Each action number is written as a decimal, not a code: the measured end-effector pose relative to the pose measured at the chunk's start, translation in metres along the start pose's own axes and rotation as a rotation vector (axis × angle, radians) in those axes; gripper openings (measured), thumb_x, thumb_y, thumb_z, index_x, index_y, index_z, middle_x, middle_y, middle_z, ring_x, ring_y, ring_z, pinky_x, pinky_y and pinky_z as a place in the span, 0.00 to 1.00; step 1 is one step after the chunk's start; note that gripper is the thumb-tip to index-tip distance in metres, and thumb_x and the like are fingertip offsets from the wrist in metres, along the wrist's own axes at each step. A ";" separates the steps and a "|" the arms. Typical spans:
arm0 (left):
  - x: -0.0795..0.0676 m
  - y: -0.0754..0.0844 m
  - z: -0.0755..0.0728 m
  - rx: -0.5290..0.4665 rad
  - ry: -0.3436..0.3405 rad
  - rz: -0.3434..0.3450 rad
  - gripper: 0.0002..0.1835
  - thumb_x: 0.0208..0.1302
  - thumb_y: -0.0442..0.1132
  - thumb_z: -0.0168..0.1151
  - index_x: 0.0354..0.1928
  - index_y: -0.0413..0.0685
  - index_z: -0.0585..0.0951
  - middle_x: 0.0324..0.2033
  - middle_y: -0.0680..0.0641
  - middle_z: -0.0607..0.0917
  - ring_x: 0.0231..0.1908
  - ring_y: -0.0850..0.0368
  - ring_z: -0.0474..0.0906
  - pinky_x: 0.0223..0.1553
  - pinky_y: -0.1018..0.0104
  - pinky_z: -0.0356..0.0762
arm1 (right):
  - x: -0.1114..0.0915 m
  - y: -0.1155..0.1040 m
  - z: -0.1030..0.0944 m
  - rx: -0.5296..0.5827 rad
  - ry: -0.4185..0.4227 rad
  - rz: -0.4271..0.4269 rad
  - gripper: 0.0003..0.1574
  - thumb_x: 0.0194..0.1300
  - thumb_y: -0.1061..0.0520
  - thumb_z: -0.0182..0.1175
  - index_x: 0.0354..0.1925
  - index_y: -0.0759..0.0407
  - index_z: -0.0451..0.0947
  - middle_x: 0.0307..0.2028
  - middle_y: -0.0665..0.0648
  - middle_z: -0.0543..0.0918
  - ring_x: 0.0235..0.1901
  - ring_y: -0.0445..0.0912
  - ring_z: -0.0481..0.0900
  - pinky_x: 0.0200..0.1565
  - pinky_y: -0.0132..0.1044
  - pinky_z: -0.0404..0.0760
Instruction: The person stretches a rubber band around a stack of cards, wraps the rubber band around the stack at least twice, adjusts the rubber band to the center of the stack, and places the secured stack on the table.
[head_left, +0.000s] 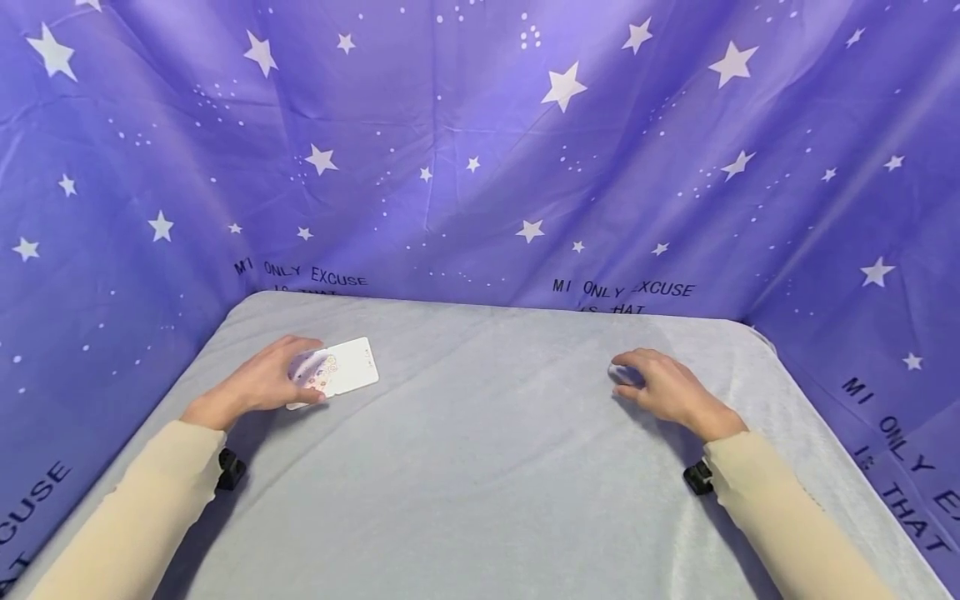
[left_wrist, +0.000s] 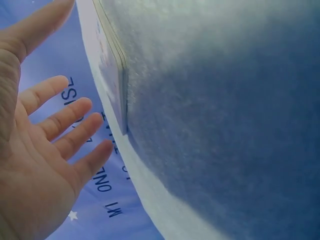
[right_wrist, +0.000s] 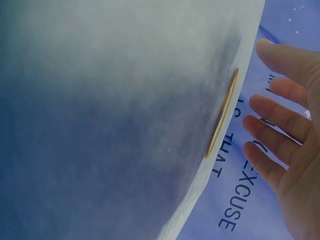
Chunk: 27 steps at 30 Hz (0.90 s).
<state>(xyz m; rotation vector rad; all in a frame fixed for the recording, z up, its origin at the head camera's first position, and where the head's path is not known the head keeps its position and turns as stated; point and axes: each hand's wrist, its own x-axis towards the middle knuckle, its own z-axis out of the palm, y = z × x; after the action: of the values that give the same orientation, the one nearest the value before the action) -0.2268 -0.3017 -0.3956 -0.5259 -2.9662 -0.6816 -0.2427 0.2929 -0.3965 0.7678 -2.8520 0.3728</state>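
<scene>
A flat white rectangular card-like item [head_left: 354, 367] lies on the left part of the cloth, with a small coloured print near its middle. Its edge in the left wrist view shows several thin layers [left_wrist: 114, 60]. Over its left end reaches my left hand [head_left: 262, 379], thumb and fingers apart and relaxed on either side. My right hand [head_left: 663, 387] hovers low at the right, its fingers loosely spread around a small flat object [head_left: 614, 372] mostly hidden by them. In the right wrist view, a thin gold-rimmed object [right_wrist: 222, 114] lies on the cloth, apart from the fingers.
A pale grey-blue cloth [head_left: 465, 467] covers the table. Purple curtains [head_left: 450, 100] with white stars and black lettering hang behind it and along both sides. A black wrist camera sits under each cuff, the left [head_left: 231, 469] and the right [head_left: 698, 477].
</scene>
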 end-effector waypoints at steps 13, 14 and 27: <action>0.002 -0.012 0.004 0.010 -0.028 -0.028 0.49 0.28 0.57 0.76 0.57 0.43 0.69 0.50 0.39 0.73 0.45 0.48 0.68 0.46 0.53 0.64 | 0.002 0.007 0.001 0.022 -0.053 0.008 0.23 0.49 0.51 0.67 0.45 0.54 0.78 0.42 0.52 0.79 0.44 0.49 0.75 0.47 0.48 0.71; 0.001 -0.012 0.005 0.015 -0.033 -0.030 0.50 0.29 0.57 0.76 0.57 0.43 0.69 0.50 0.39 0.73 0.45 0.48 0.69 0.46 0.53 0.64 | 0.002 0.008 0.001 0.029 -0.062 0.009 0.22 0.49 0.52 0.67 0.44 0.54 0.78 0.43 0.52 0.79 0.45 0.50 0.75 0.47 0.49 0.71; 0.002 -0.007 0.001 0.107 -0.111 -0.067 0.55 0.32 0.56 0.74 0.62 0.34 0.62 0.52 0.33 0.71 0.48 0.43 0.67 0.50 0.46 0.63 | 0.006 0.006 0.002 0.045 -0.119 -0.009 0.12 0.52 0.57 0.65 0.38 0.53 0.81 0.40 0.51 0.79 0.44 0.50 0.75 0.49 0.47 0.70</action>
<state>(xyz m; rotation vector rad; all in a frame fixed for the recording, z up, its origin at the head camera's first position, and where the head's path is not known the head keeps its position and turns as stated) -0.2312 -0.3067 -0.3993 -0.4740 -3.1143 -0.5113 -0.2510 0.2950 -0.3981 0.8384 -2.9584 0.4042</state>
